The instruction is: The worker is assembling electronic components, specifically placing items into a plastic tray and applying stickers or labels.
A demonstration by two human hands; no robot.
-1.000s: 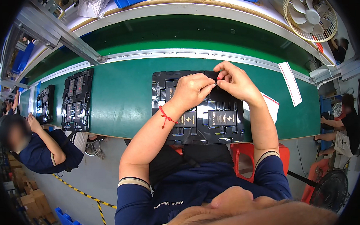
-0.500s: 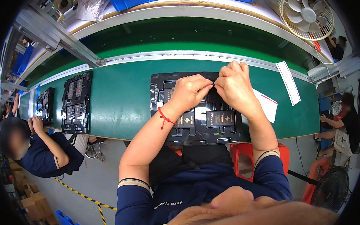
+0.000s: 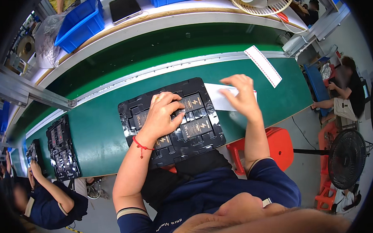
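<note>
Slantwise across my head view, the black molded plastic tray [image 3: 216,134] lies on the green bench top [image 3: 100,137], directly in front of the wearer's body. I see its long axis run left to right, the right end angled farther from the body than the left. Flat black battery packs [image 3: 196,128] sit in its recesses; the two on the right lie with their long axes about parallel to the tray's, their lightning-bolt marks toward its right end.

I have the left hand [image 3: 159,119] palm down over the tray, fingers loosely bent and pointing far right, thumb apart from the index finger; how firmly the fingertips press, I cannot tell. The right hand [image 3: 245,98] is raised past the tray's right edge, over a white sheet [image 3: 219,99], its thumb and fingers spread in a released pose.

Farther right I find a white strip [image 3: 263,66] with a red dotted border, running lengthwise from far left to near right. Off to the left lie two more black trays [image 3: 62,149], the closer one with its long axis running near to far.
</note>
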